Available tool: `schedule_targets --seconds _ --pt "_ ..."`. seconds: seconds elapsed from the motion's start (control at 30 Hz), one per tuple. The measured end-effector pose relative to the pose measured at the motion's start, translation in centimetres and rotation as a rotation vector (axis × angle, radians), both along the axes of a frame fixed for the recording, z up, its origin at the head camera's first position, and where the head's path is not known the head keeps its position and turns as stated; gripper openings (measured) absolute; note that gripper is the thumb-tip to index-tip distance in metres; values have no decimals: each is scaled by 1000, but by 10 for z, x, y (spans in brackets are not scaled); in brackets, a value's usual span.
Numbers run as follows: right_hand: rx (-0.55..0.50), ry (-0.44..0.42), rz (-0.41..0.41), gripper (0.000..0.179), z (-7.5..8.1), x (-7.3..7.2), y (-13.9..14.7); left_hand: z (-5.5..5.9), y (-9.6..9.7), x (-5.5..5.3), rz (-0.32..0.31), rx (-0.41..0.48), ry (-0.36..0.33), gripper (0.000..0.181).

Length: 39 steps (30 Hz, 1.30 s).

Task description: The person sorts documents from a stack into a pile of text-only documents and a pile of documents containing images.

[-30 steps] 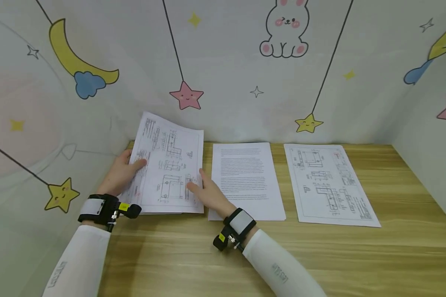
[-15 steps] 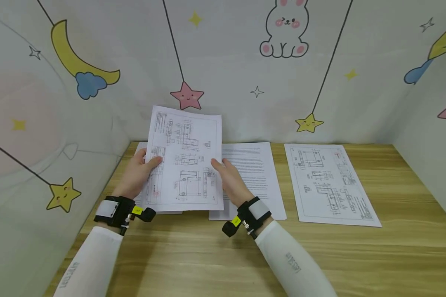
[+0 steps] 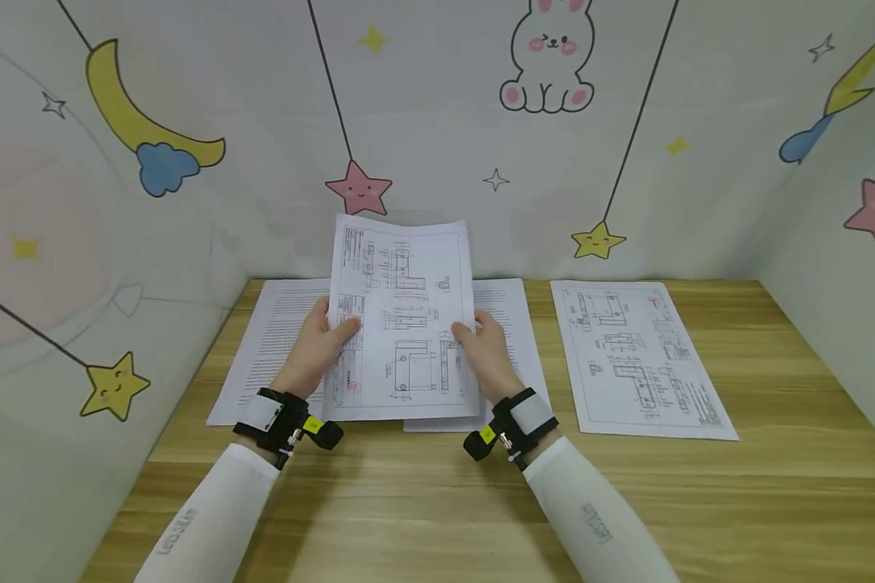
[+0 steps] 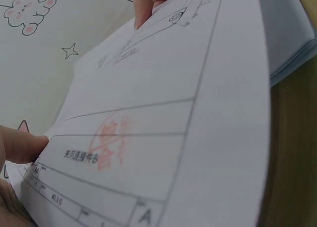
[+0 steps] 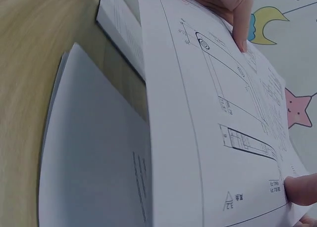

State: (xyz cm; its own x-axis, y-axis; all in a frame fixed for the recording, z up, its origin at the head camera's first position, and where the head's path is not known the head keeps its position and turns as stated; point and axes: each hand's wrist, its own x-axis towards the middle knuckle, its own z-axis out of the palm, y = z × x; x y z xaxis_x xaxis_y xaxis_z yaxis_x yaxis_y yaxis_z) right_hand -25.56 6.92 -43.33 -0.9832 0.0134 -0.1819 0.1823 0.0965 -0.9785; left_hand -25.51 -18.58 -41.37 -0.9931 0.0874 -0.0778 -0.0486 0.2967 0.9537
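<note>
Between my two hands, a sheet of paper with technical drawings [image 3: 415, 364] is held up off the table, slightly bowed. My left hand [image 3: 312, 350] grips its left edge, thumb on the printed face. On the opposite edge, my right hand [image 3: 486, 356] pinches it, also thumb in front. Whether it is one sheet or more I cannot tell. A red stamp [image 4: 110, 140] shows near a corner in the left wrist view. Below it lie a left stack of text pages [image 3: 262, 348] and a middle stack of text pages [image 3: 519, 348], both partly covered.
At the right of the wooden table [image 3: 422, 494] lies another drawing sheet [image 3: 637, 356], flat. A pale curtain [image 3: 437, 105] with cartoon prints stands behind the table and along both sides. Stack edges show thickness in both wrist views.
Both hands have carried the drawing sheet rightward from the left stack to between the two text stacks, uncovering the left text pages. The right-hand drawing sheet stays in place.
</note>
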Motion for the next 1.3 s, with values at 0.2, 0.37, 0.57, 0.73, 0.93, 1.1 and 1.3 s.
schedule_targets --seconds 0.2,0.37,0.57,0.73,0.93,1.1,1.3 --pt "81 58 -29 37 1 3 21 -2 14 4 -138 53 13 58" --pt "144 104 -60 35 6 6 42 -6 30 3 -184 54 44 55" --pt "206 140 -105 35 11 12 75 -9 61 -1 -213 55 54 46" --pt "268 141 -123 38 9 18 102 -7 82 -4 -259 26 39 42" --pt "316 174 -146 40 12 18 123 -6 101 -2 -286 -24 19 49" --pt "359 161 -182 43 16 20 138 -7 116 -2 -304 2 -13 49" --pt "403 125 -207 47 15 25 159 -13 138 -3 -292 39 -34 39"
